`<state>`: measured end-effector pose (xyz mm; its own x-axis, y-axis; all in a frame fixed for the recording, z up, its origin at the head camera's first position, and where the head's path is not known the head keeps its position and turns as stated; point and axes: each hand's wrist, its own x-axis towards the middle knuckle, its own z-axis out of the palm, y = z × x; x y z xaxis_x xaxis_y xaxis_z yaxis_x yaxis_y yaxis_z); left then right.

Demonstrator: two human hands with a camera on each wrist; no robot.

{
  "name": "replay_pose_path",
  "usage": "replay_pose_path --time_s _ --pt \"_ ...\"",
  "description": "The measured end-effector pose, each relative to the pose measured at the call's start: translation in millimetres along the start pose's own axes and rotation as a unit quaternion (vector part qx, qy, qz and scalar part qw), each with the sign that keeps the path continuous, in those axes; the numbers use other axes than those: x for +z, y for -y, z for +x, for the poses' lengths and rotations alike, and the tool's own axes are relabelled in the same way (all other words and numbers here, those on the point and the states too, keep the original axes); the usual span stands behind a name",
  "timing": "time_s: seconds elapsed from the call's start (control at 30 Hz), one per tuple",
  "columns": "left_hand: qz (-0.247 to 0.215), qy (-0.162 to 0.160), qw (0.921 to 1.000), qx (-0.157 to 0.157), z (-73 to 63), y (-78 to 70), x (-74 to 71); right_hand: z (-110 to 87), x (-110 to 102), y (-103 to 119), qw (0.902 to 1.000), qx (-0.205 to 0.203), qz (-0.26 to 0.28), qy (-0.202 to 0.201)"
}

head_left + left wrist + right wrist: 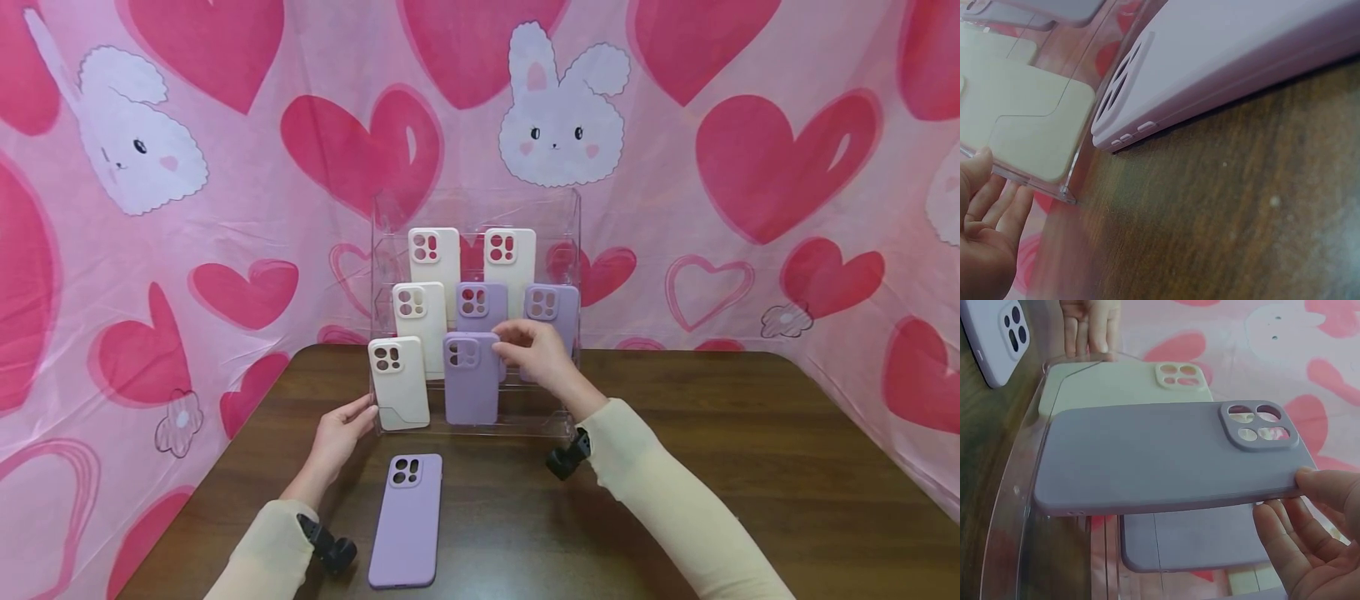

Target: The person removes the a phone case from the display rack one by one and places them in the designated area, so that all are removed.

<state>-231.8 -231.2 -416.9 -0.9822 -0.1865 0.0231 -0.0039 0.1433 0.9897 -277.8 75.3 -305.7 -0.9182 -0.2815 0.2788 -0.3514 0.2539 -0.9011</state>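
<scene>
A clear tiered display stand (525,425) holds several cream phone cases and three purple ones. My right hand (536,354) pinches the upper right corner of the front purple phone case (472,387), thumb on its face side and fingers behind, in the right wrist view too. That case leans in the lowest tier, right of a cream phone case (401,392). At the stand's lower left side, my left hand (341,437) grips the clear edge; in the left wrist view the thumb lies over it with the fingers beyond. Another purple phone case (405,525) lies flat on the table, camera cutouts toward the stand.
The stand stands near the back of the dark wooden table (690,475). Behind it hangs a pink cloth (480,150) with hearts and rabbits. Higher tiers hold cream cases (435,258) and two purple cases (551,321), partly behind my right hand.
</scene>
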Motion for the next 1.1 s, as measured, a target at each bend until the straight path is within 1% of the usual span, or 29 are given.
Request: replay_pose_path --time_s 0.2,0.3,0.6,0.67,0.83,0.9,1.1 --pt "-0.003 0.0 1.0 0.001 -0.4 -0.3 0.2 -7.6 1.0 0.3 0.9998 -0.017 -0.007 0.012" --pt "-0.001 0.001 1.0 0.001 -1.3 -0.9 0.0 -12.2 2.4 -1.9 0.9997 -0.017 -0.006 0.018" --pt "-0.002 -0.002 1.0 -0.003 -1.3 -1.1 0.4 -22.3 6.0 -14.5 0.9993 0.011 0.006 0.034" --pt "-0.001 -0.001 1.0 -0.003 -1.2 -0.9 0.3 -25.9 5.8 -13.7 0.999 0.016 0.011 0.04" --pt "0.002 0.0 1.0 -0.002 -1.0 -0.3 0.4 -31.7 5.7 -21.2 0.9972 0.02 0.028 0.066" --pt "0.002 0.0 1.0 -0.001 -0.7 -0.2 0.5 -31.9 6.4 -28.5 0.9962 0.025 0.036 0.076" --pt "0.002 0.001 1.0 0.0 -1.3 -0.8 0.3 -36.6 9.3 -39.8 0.9912 0.051 0.072 0.099"
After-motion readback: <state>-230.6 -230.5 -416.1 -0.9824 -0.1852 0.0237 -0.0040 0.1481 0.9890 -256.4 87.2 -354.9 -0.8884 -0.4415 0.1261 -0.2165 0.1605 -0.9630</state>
